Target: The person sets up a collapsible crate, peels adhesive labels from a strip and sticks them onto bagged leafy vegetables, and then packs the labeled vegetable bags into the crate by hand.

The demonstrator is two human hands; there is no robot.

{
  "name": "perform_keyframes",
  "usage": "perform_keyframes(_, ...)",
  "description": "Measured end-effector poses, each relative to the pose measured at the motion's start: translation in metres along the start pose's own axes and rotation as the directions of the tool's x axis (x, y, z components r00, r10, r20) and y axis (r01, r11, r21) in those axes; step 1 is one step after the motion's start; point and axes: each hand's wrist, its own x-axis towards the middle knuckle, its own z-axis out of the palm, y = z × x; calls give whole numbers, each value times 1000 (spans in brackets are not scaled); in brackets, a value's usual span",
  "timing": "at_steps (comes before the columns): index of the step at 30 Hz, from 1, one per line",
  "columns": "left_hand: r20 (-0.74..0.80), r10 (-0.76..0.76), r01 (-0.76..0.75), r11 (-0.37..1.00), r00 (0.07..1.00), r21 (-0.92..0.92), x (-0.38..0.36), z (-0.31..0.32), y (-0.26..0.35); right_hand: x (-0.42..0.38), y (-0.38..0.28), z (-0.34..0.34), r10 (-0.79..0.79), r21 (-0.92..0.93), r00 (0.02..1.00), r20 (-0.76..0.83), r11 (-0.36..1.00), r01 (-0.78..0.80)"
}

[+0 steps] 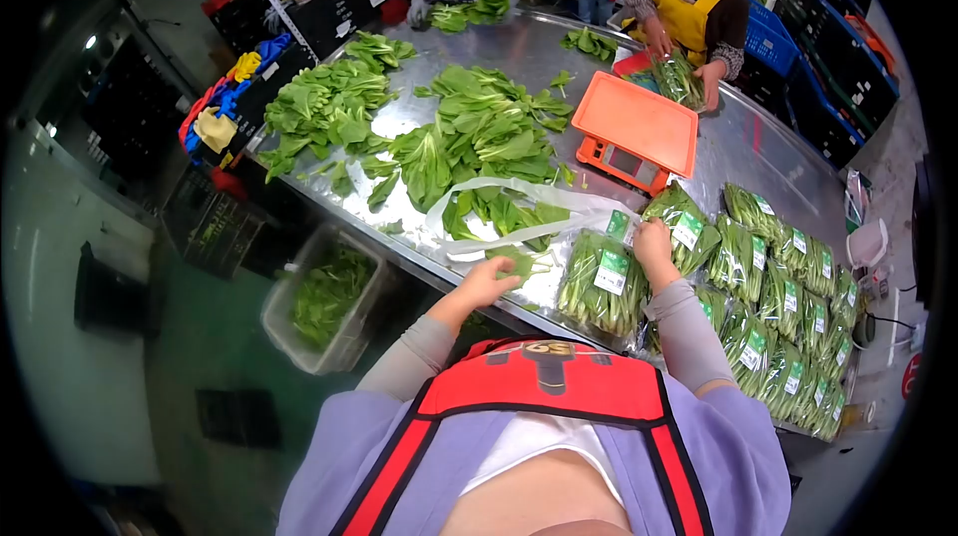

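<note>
My left hand is at the table's near edge, its fingers closed on a green leaf. My right hand is closed at the end of a translucent plastic strip, which loops leftward over loose leafy greens. Between my hands lies a bagged bunch of greens with a green and white label. Another packed bag sits just beyond my right hand. My right fingertips are partly hidden, so their exact grip is hard to make out.
An orange scale stands mid-table. Several labelled bags fill the right side. Below the left edge is a plastic bin holding leaves. Across the table, a person in a yellow apron handles a bag; another wears gloves.
</note>
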Motion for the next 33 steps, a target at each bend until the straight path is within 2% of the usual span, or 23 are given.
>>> perform_keyframes(2, 46, -153, 154, 988, 987, -19, -5, -4, -3, 9, 7, 11, -14, 7, 1000, 3, 1000, 14)
perform_keyframes(4, 46, -139, 140, 990, 989, -12, -10, -3, -9, 17, 12, 18, -29, 11, 1000, -3, 1000, 29)
perform_keyframes(7, 42, -126, 127, 991, 991, -32, -12, -6, -9, 25, -15, -2, -162, 277, 986, 50, 950, 142)
perform_keyframes(9, 44, -134, 137, 989, 990, -57, -12, -9, -11, 38, -56, -34, -256, 470, 963, 82, 862, 189)
perform_keyframes(10, -106, -47, 52, 997, 993, 49, -9, -10, -17, 44, -82, -52, -289, 574, 955, 71, 795, 198)
perform_keyframes(11, -243, 62, -22, 986, 968, 166, -5, -12, -19, 51, -106, -66, -325, 630, 946, 5, 735, 249)
perform_keyframes(12, -286, -69, 71, 997, 956, -5, -5, -19, -2, 58, -131, -77, -356, 679, 932, -63, 670, 301)
perform_keyframes(13, -338, -70, 31, 992, 938, -119, -2, -27, 4, 62, -155, -87, -392, 743, 905, -167, 553, 377)
perform_keyframes(15, -456, -67, -53, 968, 887, -246, 4, -39, 8, 75, -190, -87, -414, 743, 853, -318, 450, 495)
perform_keyframes(16, -454, -72, -40, 971, 888, -234, 8, -47, 2, 79, -202, -82, -402, 746, 828, -390, 388, 541)
perform_keyframes(17, -452, -79, -26, 975, 888, -222, 10, -55, -7, 80, -208, -76, -404, 747, 830, -386, 391, 538)
perform_keyframes(19, -353, -176, 72, 954, 919, -290, 4, -76, 6, 83, -211, -58, -329, 584, 779, -534, 523, 621)
perform_keyframes(21, -362, -173, 101, 972, 916, -211, 1, -90, 5, 89, -196, -27, -332, 565, 797, -505, 572, 595)
perform_keyframes(22, -360, -178, 108, 972, 916, -207, -1, -94, 0, 93, -184, -9, -352, 543, 889, -291, 705, 457)
perform_keyframes(23, -373, -163, 105, 980, 913, -171, -3, -98, -5, 92, -177, -2, -330, 475, 942, -63, 820, 319)
perform_keyframes(24, -383, -151, 106, 985, 911, -135, -5, -99, -9, 88, -170, 8, -310, 482, 943, 123, 849, 217)
perform_keyframes(27, -386, -140, 133, 990, 912, -45, -9, -90, -15, 59, -159, 20, -296, 427, 931, 213, 885, 183)
perform_keyframes(28, -339, -196, 192, 980, 920, -44, -8, -83, -13, 53, -155, 19, -286, 436, 943, 172, 880, 188)
perform_keyframes(29, -307, -211, 195, 977, 928, -82, -8, -76, 3, 40, -146, 18, -238, 445, 949, 207, 887, 125)
perform_keyframes(30, -287, -178, 156, 983, 941, -99, -3, -67, 1, 31, -136, 16, -253, 536, 967, -12, 815, 220)
perform_keyframes(31, -267, -144, 116, 986, 953, -120, 1, -57, 0, 21, -123, 10, -235, 586, 943, -236, 740, 331)
perform_keyframes(32, -218, -153, 131, 985, 964, -111, 5, -46, 5, 6, -106, -5, -150, 754, 977, -153, 621, 214)
perform_keyframes(33, -164, -110, 76, 977, 980, -201, 10, -33, 16, -10, -86, -20, -82, 879, 994, -69, 467, 100)
